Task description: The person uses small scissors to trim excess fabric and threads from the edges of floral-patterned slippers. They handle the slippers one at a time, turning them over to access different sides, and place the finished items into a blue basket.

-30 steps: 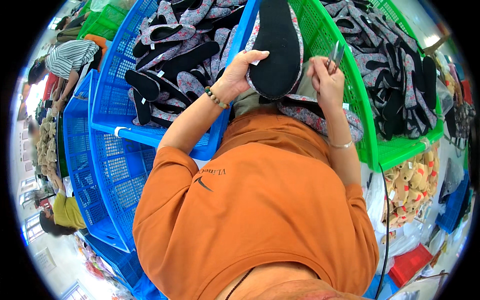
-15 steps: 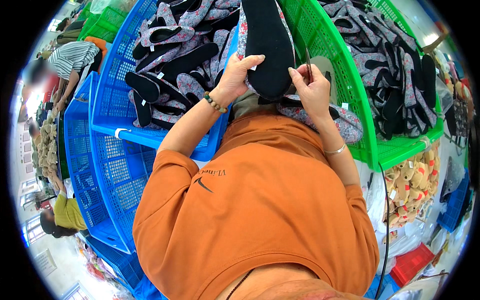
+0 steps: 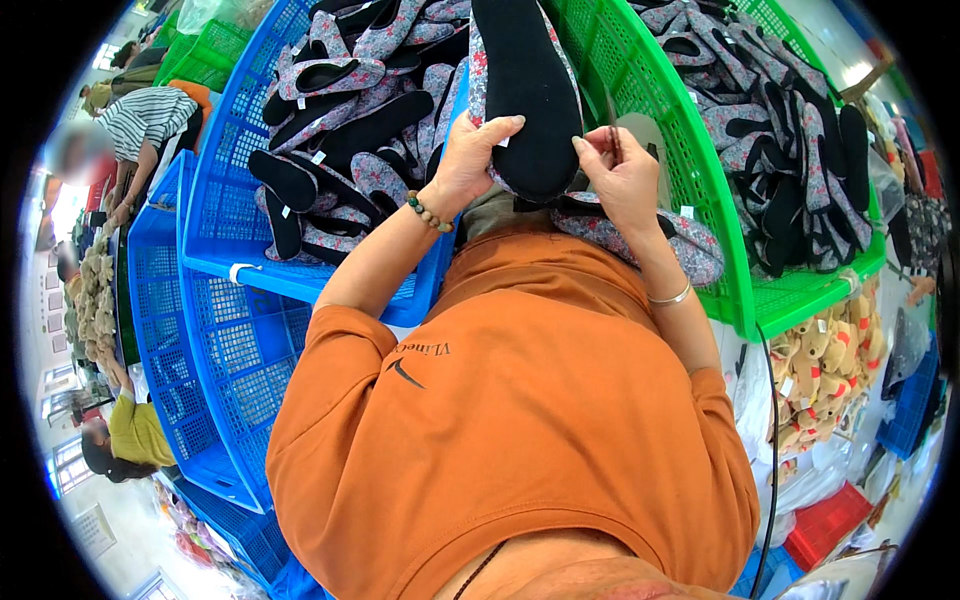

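Note:
A floral grey slipper is held sole up in front of me, its black sole toward my view. My left hand grips its left edge, the thumb lying across the sole by a small white tag. At the opposite edge, my right hand has thumb and forefinger pinched against the sole's rim. A thin dark tool stands up between the fingers of that hand; its exact kind is unclear. Beneath my right wrist lies another floral slipper, partly covered by the hand.
A blue basket heaped with similar slippers stands at the left, a green one with more at the right. Stacked blue baskets sit lower left. Tan plush toys lie at lower right, near a hanging black cord. Other people work far left.
The slipper and both hands have shifted very slightly left in the view. My grip on the slipper and the pinch at its edge look the same.

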Demonstrator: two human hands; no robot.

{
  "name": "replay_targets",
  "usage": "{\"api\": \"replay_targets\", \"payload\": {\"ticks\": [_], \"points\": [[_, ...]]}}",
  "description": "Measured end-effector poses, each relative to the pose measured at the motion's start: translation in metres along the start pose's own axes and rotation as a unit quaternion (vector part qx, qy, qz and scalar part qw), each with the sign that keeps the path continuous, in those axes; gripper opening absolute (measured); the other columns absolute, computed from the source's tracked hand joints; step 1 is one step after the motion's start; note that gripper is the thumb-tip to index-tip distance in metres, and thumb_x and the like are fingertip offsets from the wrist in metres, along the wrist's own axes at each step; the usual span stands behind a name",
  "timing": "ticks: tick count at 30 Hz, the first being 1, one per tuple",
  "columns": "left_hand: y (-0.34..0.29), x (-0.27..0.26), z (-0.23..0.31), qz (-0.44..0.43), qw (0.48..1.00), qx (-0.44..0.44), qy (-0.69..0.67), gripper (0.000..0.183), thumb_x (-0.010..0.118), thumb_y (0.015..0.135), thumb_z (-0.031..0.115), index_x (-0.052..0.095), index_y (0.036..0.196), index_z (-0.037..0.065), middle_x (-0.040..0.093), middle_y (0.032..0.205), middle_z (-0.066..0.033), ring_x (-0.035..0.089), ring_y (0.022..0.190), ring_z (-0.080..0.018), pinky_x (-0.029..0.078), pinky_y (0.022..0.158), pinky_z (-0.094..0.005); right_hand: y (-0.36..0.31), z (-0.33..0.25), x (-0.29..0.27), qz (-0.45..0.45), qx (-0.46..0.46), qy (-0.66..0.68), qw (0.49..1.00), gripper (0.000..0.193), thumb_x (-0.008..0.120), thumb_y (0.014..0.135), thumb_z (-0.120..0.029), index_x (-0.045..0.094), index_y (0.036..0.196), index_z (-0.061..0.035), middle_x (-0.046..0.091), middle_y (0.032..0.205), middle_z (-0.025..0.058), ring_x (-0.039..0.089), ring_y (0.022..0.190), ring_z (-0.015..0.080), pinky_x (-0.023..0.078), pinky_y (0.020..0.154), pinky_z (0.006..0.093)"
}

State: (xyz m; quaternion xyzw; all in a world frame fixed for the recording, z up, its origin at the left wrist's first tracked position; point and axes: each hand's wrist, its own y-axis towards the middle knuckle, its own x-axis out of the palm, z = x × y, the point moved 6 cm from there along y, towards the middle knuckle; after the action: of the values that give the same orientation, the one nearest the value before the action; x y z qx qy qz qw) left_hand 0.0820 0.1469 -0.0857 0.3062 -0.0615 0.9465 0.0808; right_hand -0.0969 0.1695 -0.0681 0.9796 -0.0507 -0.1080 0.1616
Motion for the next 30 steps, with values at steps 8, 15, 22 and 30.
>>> {"api": "replay_targets", "payload": {"ticks": [8, 15, 22, 30], "points": [[0.000, 0.003, 0.002, 0.002, 1.000, 0.018, 0.001, 0.029, 0.061, 0.081, 0.000, 0.057, 0.110, -0.003, 0.065, 0.100, -0.0123, 0.066, 0.086, -0.0205, 0.056, 0.077, -0.0329, -0.003, 0.004, -0.003, 0.010, 0.023, -0.002, 1.000, 0.011, 0.065, 0.081, -0.007, 0.060, 0.076, -0.0001, 0.054, 0.060, -0.0019, 0.044, 0.053, 0.0022, 0.037, 0.049, 0.0195], [0.004, -0.008, 0.000, 0.022, 1.000, 0.005, -0.012, 0.031, 0.061, 0.081, 0.001, 0.056, 0.111, -0.003, 0.064, 0.102, -0.0128, 0.065, 0.088, -0.0207, 0.056, 0.078, -0.0332, -0.004, 0.013, -0.017, 0.037, 0.033, 0.021, 0.999, 0.016, 0.070, 0.082, -0.013, 0.061, 0.077, -0.0006, 0.053, 0.061, -0.0048, 0.040, 0.053, 0.0008, 0.034, 0.048, 0.0186], [0.000, -0.001, -0.002, 0.001, 1.000, 0.001, 0.002, 0.034, 0.061, 0.081, 0.000, 0.055, 0.114, -0.003, 0.064, 0.104, -0.0129, 0.065, 0.089, -0.0204, 0.055, 0.079, -0.0329, 0.000, -0.006, -0.005, 0.012, -0.082, -0.087, 0.993, 0.011, 0.067, 0.081, -0.010, 0.062, 0.078, -0.0004, 0.060, 0.067, 0.0029, 0.049, 0.052, 0.0068, 0.041, 0.050, 0.0226], [0.001, 0.000, 0.002, -0.026, 1.000, -0.016, -0.009, 0.037, 0.061, 0.083, 0.009, 0.053, 0.117, -0.003, 0.063, 0.108, -0.0139, 0.065, 0.094, -0.0222, 0.055, 0.083, -0.0342, 0.004, 0.015, -0.031, 0.068, -0.015, 0.012, 0.997, 0.014, 0.065, 0.084, -0.013, 0.061, 0.084, 0.0003, 0.059, 0.065, 0.0033, 0.051, 0.055, 0.0065, 0.042, 0.051, 0.0229]]}}
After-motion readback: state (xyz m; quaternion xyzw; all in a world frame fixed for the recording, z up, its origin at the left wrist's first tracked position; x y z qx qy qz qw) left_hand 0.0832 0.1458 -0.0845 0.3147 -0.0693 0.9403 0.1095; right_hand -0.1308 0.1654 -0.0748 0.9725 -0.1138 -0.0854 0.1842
